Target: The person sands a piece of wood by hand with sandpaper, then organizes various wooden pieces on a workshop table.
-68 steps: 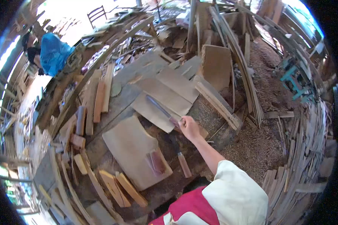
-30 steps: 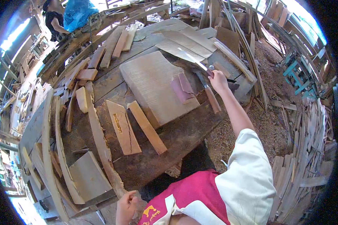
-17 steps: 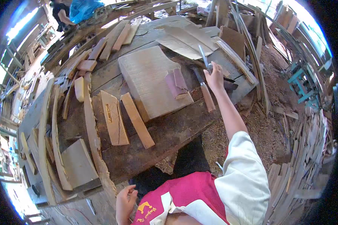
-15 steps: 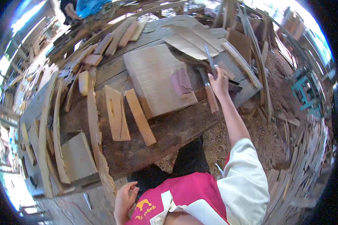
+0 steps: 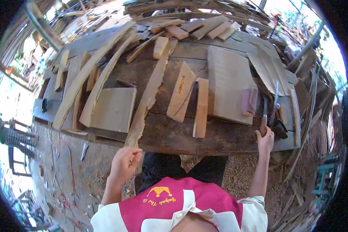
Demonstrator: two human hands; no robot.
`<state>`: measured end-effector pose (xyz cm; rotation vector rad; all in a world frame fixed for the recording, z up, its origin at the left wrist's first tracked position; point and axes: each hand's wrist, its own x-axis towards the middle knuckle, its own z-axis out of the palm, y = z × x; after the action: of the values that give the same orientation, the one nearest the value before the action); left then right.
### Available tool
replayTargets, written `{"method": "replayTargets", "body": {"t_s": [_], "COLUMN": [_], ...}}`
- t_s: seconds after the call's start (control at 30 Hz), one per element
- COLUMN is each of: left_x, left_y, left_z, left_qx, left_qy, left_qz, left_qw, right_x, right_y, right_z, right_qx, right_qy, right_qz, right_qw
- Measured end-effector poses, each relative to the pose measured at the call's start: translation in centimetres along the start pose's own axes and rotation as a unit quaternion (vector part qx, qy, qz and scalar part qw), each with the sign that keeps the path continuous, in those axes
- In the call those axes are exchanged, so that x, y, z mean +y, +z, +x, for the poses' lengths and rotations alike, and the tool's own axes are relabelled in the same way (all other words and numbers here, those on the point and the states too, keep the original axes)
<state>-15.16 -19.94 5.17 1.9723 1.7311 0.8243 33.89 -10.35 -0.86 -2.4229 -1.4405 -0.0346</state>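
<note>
My right hand point(image 5: 265, 141) has its fingers closed round the wooden handle point(image 5: 263, 125) of a metal-bladed tool at the table's right front. Beside it lie a long thin blade point(image 5: 277, 92) and a dark block-shaped object point(image 5: 280, 128). My left hand point(image 5: 125, 164) is curled over the near end of a long rough-edged wood strip point(image 5: 147, 100); whether it grips anything is hidden. Between the hands are an angled wood block point(image 5: 181, 92), a narrow block point(image 5: 200, 108) and a wide pale board point(image 5: 228, 85) with a purplish piece point(image 5: 248, 101) on it.
Curved strips point(image 5: 92, 73) and a square board point(image 5: 114, 109) lie on the left of the worktable point(image 5: 170, 143). Short offcuts point(image 5: 210, 27) line its back. Thin pale sheets point(image 5: 268, 69) lie at right. A person point(image 5: 11, 133) is at the far left.
The view has swung left. My right hand has left the thin blade, now lying on the table, and taken the wooden handle. My left hand has risen to the strip's end and curled.
</note>
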Motion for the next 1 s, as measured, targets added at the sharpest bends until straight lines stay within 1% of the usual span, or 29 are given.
{"method": "replayTargets", "body": {"t_s": [0.03,0.07,0.13,0.17,0.2,0.27,0.3,0.33,0.37,0.4,0.43,0.47,0.53,0.57,0.6,0.63,0.67,0.7,0.73,0.77,0.8,0.87,0.9,0.93,1.0], "left_x": [-0.4,-0.9,-1.9,-2.0,-2.4,-3.8,-4.7,-5.7,-6.3,-6.5,-6.7,-6.8,-6.1,-5.8,-5.8,-5.8,-5.9,-5.9,-5.8,-5.6,-5.6,-5.0,-3.9,-3.8,-4.5], "left_y": [-0.4,-0.5,-0.6,-0.8,-0.9,-0.7,-0.5,-0.3,-0.2,-0.3,-0.4,-0.4,-0.7,-0.9,-1.0,-1.1,-1.3,-1.6,-2.1,-2.6,-3.4,-5.2,-6.4,-7.4,-9.4], "left_z": [0.0,-0.1,-0.5,-0.7,-1.1,-2.0,-2.5,-3.2,-3.6,-3.6,-3.6,-3.6,-3.2,-3.0,-3.1,-3.2,-3.3,-3.2,-3.3,-3.3,-3.2,-2.7,-2.5,-2.7,-3.2], "left_qx": [0.018,0.021,0.098,0.098,0.097,0.083,0.081,0.041,0.001,-0.001,-0.043,-0.084,-0.091,-0.095,-0.097,-0.086,-0.075,-0.079,-0.055,-0.032,-0.036,0.01,0.008,0.006,0.033], "left_qy": [-0.009,-0.019,-0.082,-0.136,-0.141,-0.212,-0.214,-0.24,-0.264,-0.261,-0.284,-0.304,-0.295,-0.286,-0.285,-0.288,-0.291,-0.288,-0.292,-0.297,-0.295,-0.286,-0.254,-0.252,-0.167], "left_qz": [-0.005,-0.005,0.044,0.056,0.056,0.121,0.12,0.114,0.107,0.106,0.022,-0.062,-0.083,-0.103,-0.103,-0.129,-0.155,-0.155,-0.171,-0.186,-0.185,-0.253,-0.235,-0.233,-0.29], "left_qw": [1.0,1.0,0.991,0.984,0.984,0.966,0.966,0.963,0.959,0.959,0.958,0.947,0.948,0.948,0.948,0.945,0.941,0.942,0.939,0.936,0.937,0.924,0.938,0.939,0.942], "right_x": [-0.4,-0.7,-0.9,-0.5,-0.3,-0.1,-0.2,0.3,1.4,1.8,1.8,2.1,2.9,3.0,3.0,2.9,2.4,1.5,0.3,-2.2,-2.2,-2.2,-2.7,-2.8,-2.9], "right_y": [-0.2,-0.4,-0.7,-0.6,-0.6,-1.1,-1.6,-1.9,-2.2,-2.8,-3.9,-4.7,-6.0,-6.7,-7.5,-8.3,-9.1,-9.8,-10.8,-12.1,-11.9,-11.0,-10.8,-10.6,-10.3], "right_z": [0.0,0.0,0.0,0.3,0.3,0.3,0.2,0.4,0.9,1.0,1.3,1.6,2.4,2.6,2.8,3.0,3.1,2.9,2.5,1.2,1.4,1.9,1.9,2.1,2.4], "right_qx": [-0.025,-0.029,-0.062,-0.063,-0.066,-0.012,0.021,0.022,0.082,0.143,0.126,0.127,0.237,0.238,0.251,0.264,0.266,0.28,0.293,0.285,0.286,0.277,0.295,0.296,0.3], "right_qy": [0.034,0.025,0.051,0.059,0.055,0.052,0.052,0.053,0.027,0.0,0.049,0.052,-0.075,-0.073,-0.082,-0.091,-0.089,-0.089,-0.089,-0.028,-0.025,-0.07,-0.099,-0.096,-0.097], "right_qz": [-0.027,-0.028,-0.088,-0.092,-0.094,-0.087,-0.076,-0.078,-0.032,0.014,0.043,0.04,0.108,0.106,0.132,0.159,0.158,0.194,0.229,0.18,0.179,0.303,0.31,0.311,0.325], "right_qw": [0.999,0.999,0.993,0.992,0.992,0.995,0.996,0.995,0.996,0.99,0.99,0.99,0.963,0.963,0.955,0.947,0.947,0.936,0.924,0.941,0.941,0.909,0.899,0.898,0.892]}}
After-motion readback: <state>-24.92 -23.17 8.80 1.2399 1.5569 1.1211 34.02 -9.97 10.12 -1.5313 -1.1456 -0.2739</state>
